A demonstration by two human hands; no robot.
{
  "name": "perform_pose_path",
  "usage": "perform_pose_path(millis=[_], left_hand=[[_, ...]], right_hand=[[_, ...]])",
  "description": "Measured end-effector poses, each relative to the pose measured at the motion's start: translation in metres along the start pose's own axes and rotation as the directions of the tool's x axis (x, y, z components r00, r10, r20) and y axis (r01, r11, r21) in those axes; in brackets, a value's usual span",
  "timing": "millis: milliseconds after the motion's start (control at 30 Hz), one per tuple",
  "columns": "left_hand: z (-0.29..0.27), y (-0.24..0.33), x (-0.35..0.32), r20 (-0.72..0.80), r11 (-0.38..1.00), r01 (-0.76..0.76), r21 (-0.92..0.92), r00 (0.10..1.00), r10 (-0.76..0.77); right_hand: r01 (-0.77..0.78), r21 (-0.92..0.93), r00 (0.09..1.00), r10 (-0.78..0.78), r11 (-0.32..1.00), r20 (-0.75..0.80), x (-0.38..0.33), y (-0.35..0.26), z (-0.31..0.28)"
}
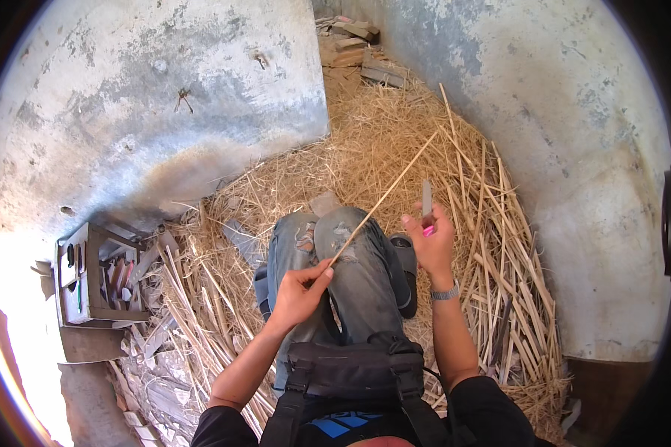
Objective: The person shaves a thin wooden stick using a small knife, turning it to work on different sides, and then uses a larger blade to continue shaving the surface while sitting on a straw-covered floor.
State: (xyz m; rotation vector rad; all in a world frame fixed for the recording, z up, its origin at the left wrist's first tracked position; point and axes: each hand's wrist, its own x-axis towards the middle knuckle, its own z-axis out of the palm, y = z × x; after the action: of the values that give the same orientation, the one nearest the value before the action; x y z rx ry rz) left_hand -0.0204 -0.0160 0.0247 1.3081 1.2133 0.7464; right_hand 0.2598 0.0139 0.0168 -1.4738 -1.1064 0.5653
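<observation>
In the head view, the left hand (303, 292) pinches the near end of a long, thin, pale tan wooden stick (388, 192) between thumb and forefinger, with its other fingers curled in. The stick slants over the knees of worn grey-blue jeans (365, 290), its far end up and to the right, over the straw-coloured heap of fine shavings (380, 127); whether that end rests on anything, I cannot tell.

The right hand (434, 242), with a silver metal watch (445, 293) at its wrist, has its fingers loosely bent round a short knife with a flat grey blade (426, 195) and what seems to be a pink handle, mostly hidden by the palm. The blade points away from the person, apart from the stick.

The step in hand looks like steadying one stick with the knife ready. Bringing the two together would call for a firm left pinch and the right hand moving leftward, edge clear of the left fingers.
</observation>
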Motion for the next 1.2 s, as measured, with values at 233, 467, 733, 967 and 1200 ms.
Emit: perform_pose_path(millis=[233, 467, 733, 967, 1200], left_hand=[[0.01, 0.017, -0.003, -0.104, 0.974, -0.115, 0.198, 0.985, 0.137], [0.016, 0.017, 0.0, -0.077, 0.932, -0.213, 0.292, 0.967, 0.244], [0.002, 0.019, -0.012, 0.173, 0.948, -0.177, 0.264, 0.976, 0.134], [-0.041, 0.017, -0.018, 0.293, 0.915, -0.172, 0.365, 0.954, 0.063], [-0.049, 0.008, -0.018, 0.306, 0.944, -0.105, 0.314, 0.952, 0.004]], right_hand=[[-0.075, 0.152, 0.957, 0.028, 0.986, 0.288, -0.023, -0.019, 0.021], [-0.086, 0.22, 0.919, -0.008, 0.972, 0.393, -0.029, -0.028, 0.036], [-0.137, 0.2, 0.97, 0.091, 0.97, 0.224, -0.023, -0.005, 0.016], [-0.33, 0.499, 0.928, 0.372, 0.801, 0.017, -0.006, 0.022, -0.027], [-0.289, 0.415, 0.956, 0.278, 0.863, 0.088, -0.01, 0.027, -0.034]])
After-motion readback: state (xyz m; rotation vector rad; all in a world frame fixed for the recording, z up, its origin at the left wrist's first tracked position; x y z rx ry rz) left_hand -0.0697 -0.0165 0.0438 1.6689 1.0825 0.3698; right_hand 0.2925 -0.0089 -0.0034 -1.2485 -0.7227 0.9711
